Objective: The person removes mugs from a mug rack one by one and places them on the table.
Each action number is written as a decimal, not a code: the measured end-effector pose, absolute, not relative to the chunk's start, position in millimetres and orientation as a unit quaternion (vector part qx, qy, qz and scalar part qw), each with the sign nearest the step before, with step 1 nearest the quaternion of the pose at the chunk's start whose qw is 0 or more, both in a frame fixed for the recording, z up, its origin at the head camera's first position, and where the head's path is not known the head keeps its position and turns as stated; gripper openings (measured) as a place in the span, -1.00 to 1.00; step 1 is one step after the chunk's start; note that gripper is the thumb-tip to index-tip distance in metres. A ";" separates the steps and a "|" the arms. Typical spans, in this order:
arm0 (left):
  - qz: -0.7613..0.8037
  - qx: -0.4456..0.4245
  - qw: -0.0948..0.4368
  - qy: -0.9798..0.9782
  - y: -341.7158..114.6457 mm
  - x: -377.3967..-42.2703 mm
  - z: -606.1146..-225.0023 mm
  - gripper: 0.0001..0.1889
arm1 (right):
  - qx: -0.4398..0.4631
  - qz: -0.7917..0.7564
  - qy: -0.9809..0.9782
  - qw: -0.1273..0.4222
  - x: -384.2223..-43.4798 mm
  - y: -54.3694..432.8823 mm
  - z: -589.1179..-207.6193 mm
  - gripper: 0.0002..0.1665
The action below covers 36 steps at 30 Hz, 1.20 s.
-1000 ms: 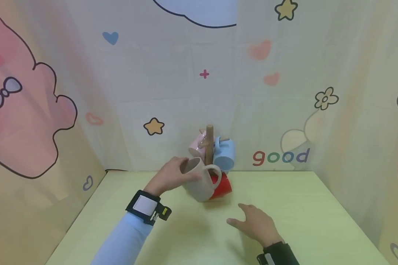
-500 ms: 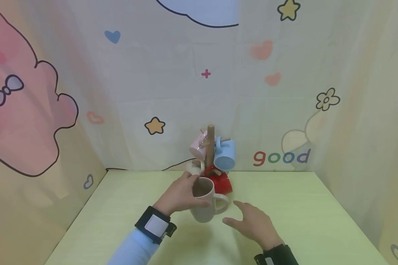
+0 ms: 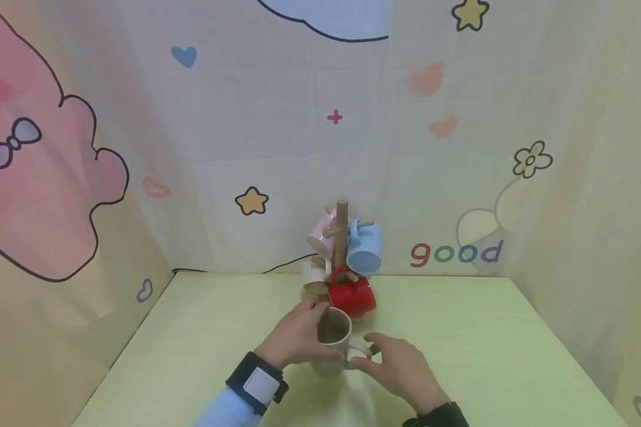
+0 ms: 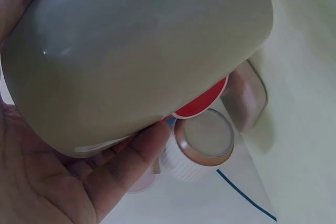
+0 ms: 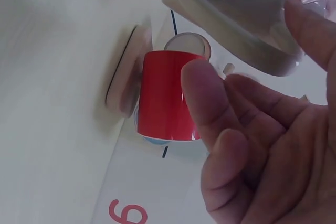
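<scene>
A grey-white mug [image 3: 328, 362] is upright above the table in the head view, its handle [image 3: 359, 350] turned right. My left hand [image 3: 299, 335] grips its rim and side from the left, the thumb along the near wall. That mug fills much of the left wrist view. My right hand [image 3: 403, 367] is at the handle, thumb and forefinger spread on either side of it. In the right wrist view the fingers [image 5: 205, 98] are loosely bent and apart from the handle; whether the thumb touches the mug I cannot tell.
Behind stands a wooden mug tree [image 3: 342, 237]. On it hang a pink mug [image 3: 322, 235], a light blue mug [image 3: 364, 249], a ribbed white mug [image 3: 315, 274] and a red mug [image 3: 354, 296]. A dark cord [image 3: 291, 264] runs along the back edge of the pale table [image 3: 459, 332].
The left hand has brought the mug down and nearer, away from the mug tree, and it has become more upright. The right hand has moved slightly left to its handle.
</scene>
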<state>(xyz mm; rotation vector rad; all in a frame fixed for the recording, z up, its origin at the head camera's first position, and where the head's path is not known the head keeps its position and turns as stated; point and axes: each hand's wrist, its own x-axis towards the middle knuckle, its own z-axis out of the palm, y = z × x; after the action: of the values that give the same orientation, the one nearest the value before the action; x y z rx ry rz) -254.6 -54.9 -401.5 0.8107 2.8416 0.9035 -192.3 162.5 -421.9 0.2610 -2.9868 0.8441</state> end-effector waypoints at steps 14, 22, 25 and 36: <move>0.258 0.285 0.025 0.923 -52.6 -250.0 -414.7 -0.04 | 0.120 0.303 -0.945 -0.021 -189.2 153.5 -428.8 -0.80; 0.269 0.279 0.048 0.921 -50.0 -248.2 -415.5 -0.02 | 0.115 0.365 -0.920 -0.083 -188.5 151.1 -430.9 -0.82; 0.278 0.284 0.052 0.916 -47.3 -247.0 -416.8 -0.03 | 0.108 0.396 -0.906 -0.106 -186.1 152.7 -431.9 -0.82; 0.314 0.272 0.045 0.909 -46.0 -237.3 -430.9 0.00 | 0.111 0.392 -0.912 -0.053 -176.7 158.8 -435.9 -0.77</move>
<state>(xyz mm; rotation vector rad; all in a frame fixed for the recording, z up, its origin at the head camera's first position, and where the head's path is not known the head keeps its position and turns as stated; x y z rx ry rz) -237.3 -46.0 -430.9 0.8295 2.7749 0.9582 -176.7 158.8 -435.9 0.3626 -2.9651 1.2755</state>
